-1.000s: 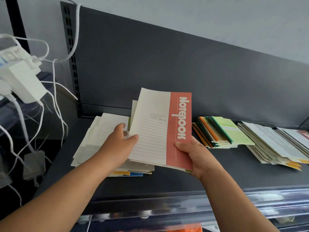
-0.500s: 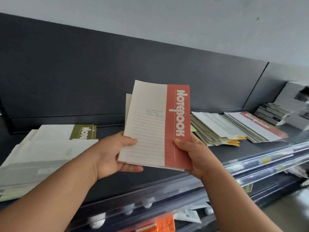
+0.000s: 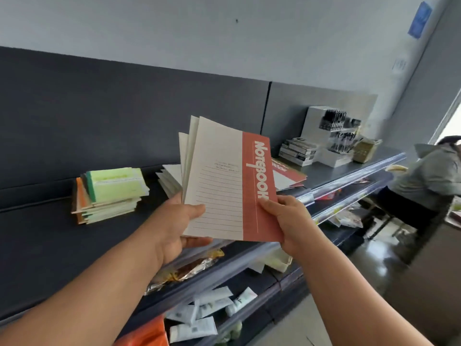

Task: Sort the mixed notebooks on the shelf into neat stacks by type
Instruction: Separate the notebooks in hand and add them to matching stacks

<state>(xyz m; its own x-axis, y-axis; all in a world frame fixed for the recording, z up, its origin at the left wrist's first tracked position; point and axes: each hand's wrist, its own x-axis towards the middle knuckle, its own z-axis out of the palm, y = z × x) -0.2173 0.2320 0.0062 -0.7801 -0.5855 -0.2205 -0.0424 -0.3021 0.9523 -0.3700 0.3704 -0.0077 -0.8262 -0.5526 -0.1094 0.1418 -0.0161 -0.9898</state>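
Head view: both hands grasp a sheaf of notebooks [image 3: 224, 181] above the shelf [image 3: 37, 245]. The left hand [image 3: 174, 221] pinches its lower left edge, the right hand [image 3: 287, 218] its red spine.

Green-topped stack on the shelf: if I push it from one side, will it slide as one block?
Probably not. The green-topped stack sits fanned, with orange covers jutting left, so the layers would likely shear. The covers look thin and smooth, so the top ones may slip first. It sits low and wide, so tipping seems unlikely.
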